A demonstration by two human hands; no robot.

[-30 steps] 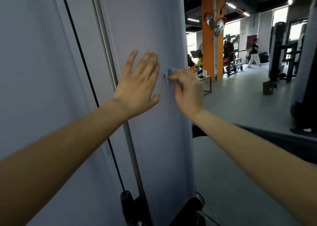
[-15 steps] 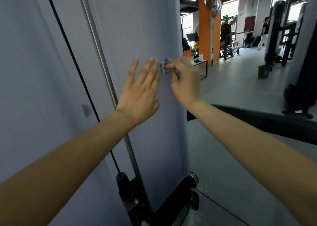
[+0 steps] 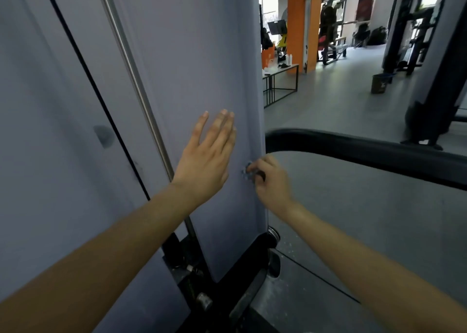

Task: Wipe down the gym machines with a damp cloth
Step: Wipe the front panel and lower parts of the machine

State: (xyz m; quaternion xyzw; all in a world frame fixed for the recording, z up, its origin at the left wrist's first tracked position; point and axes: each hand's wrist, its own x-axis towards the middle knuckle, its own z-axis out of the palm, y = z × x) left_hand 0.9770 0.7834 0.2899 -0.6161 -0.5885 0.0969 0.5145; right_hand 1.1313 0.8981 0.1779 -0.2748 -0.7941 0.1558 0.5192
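A tall grey machine panel (image 3: 192,54) fills the left half, with a steel guide rod (image 3: 136,84) running down it. The left hand (image 3: 204,160) lies flat against the panel, fingers straight and together. Just beside it, near the panel's right edge, the right hand (image 3: 271,181) pinches a small bunched blue-grey cloth (image 3: 247,172), pressing it to the panel.

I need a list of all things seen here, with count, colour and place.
panel: one, grey, left and centre
rod: one, steel, along the panel
cable: one, black, left of the rod
cloth: one, blue-grey, at the panel's right edge
pillar: one, orange, far back
table: one, black frame, beside the pillar
bin: one, brown, floor at right
left hand: one, flat against the panel
right hand: one, pinches the cloth
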